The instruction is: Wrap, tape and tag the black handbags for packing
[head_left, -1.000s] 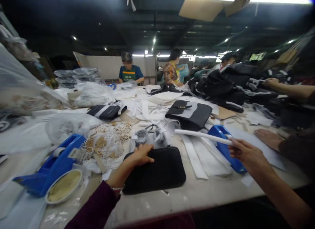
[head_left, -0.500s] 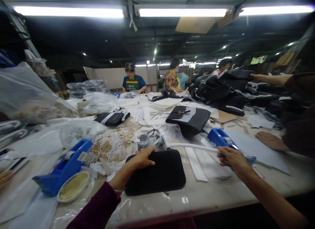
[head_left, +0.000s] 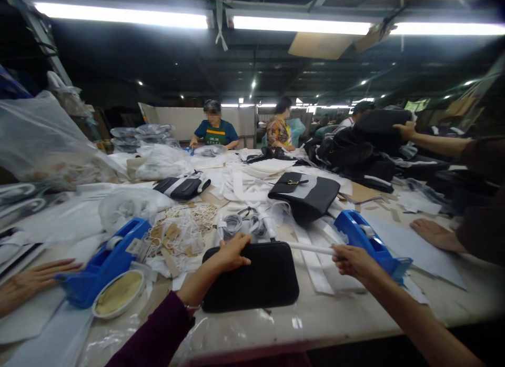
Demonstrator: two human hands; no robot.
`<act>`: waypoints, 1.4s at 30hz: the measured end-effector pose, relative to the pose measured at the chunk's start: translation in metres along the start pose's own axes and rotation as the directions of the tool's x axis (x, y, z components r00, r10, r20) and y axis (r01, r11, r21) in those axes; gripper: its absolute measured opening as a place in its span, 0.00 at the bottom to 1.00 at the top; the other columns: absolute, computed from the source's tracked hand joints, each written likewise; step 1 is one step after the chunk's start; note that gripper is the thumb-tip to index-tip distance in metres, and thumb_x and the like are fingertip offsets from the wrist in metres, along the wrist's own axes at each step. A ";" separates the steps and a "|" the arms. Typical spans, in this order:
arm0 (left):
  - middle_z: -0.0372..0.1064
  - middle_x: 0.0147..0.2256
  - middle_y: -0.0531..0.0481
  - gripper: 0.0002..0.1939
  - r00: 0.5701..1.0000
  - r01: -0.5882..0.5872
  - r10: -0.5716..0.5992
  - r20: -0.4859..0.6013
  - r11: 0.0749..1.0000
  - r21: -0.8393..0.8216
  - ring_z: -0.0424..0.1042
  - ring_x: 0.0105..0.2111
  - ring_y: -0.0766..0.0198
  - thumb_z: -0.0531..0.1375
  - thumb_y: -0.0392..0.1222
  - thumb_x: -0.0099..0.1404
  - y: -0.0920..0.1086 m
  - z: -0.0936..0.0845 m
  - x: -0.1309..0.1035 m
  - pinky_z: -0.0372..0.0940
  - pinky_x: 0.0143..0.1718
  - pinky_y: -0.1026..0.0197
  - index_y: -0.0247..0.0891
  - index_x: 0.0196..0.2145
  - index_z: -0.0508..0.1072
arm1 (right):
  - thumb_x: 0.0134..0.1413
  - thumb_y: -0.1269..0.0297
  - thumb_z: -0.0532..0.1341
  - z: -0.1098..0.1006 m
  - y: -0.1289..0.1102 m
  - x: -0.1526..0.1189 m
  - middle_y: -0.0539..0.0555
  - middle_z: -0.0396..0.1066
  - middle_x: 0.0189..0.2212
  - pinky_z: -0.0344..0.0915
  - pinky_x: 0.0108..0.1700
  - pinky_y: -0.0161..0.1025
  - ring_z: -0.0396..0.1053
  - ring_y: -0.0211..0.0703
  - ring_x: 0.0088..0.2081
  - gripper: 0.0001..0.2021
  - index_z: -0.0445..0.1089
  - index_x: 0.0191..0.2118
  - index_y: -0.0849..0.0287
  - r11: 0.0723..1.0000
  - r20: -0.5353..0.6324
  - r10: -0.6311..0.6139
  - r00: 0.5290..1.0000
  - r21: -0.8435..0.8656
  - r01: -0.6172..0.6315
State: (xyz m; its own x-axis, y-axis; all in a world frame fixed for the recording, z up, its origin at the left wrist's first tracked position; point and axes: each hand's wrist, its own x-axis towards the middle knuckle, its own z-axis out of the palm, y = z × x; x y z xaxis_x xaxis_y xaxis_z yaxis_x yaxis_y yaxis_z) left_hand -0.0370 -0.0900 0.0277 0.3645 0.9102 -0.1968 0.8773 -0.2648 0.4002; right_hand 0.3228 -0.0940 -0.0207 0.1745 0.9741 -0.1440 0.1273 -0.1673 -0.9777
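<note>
A flat black rounded-corner bag (head_left: 256, 280) lies near the table's front edge. My left hand (head_left: 234, 253) grips its upper left part, thumb on the face and the other fingers largely hidden at the top edge. From the bag's top right corner a narrow white-wrapped strap (head_left: 307, 247) runs out to the right. My right hand (head_left: 351, 259) pinches the far end of this strap, in front of a blue tape dispenser (head_left: 369, 241). Coiled grey cords (head_left: 232, 225) with white wrapping lie just behind the bag.
Left stand another blue tape dispenser (head_left: 102, 267), a round dish (head_left: 118, 294) and a heap of tags with strings (head_left: 185, 225). A co-worker's hand (head_left: 43, 275) rests far left. Another person's arms reach in at right, near a black bag pile (head_left: 355, 151). A black-grey bag (head_left: 303, 193) lies behind.
My right hand has moved left and slightly down along the strap, closer to the bag. The co-worker's hand at left has come further into view; the person at right has lifted a black bag.
</note>
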 end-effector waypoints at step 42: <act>0.73 0.34 0.48 0.14 0.951 0.021 0.079 -0.298 0.948 0.319 0.73 0.35 0.56 0.43 0.44 0.71 -0.019 0.033 0.005 0.61 0.35 0.58 0.41 0.38 0.66 | 0.39 0.67 0.61 0.095 -0.006 0.030 0.51 0.71 0.29 0.62 0.42 0.40 0.68 0.45 0.37 0.08 0.71 0.31 0.61 0.958 0.638 -0.035 0.769 -0.198 0.207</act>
State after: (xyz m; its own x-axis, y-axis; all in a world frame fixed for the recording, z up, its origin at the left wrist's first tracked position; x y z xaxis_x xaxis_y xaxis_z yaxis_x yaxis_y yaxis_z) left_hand -0.0412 -0.0905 -0.0104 0.3227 0.9400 0.1110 0.9387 -0.3329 0.0898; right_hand 0.2347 -0.0494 -0.0341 -0.4932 0.8522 -0.1745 0.3514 0.0117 -0.9362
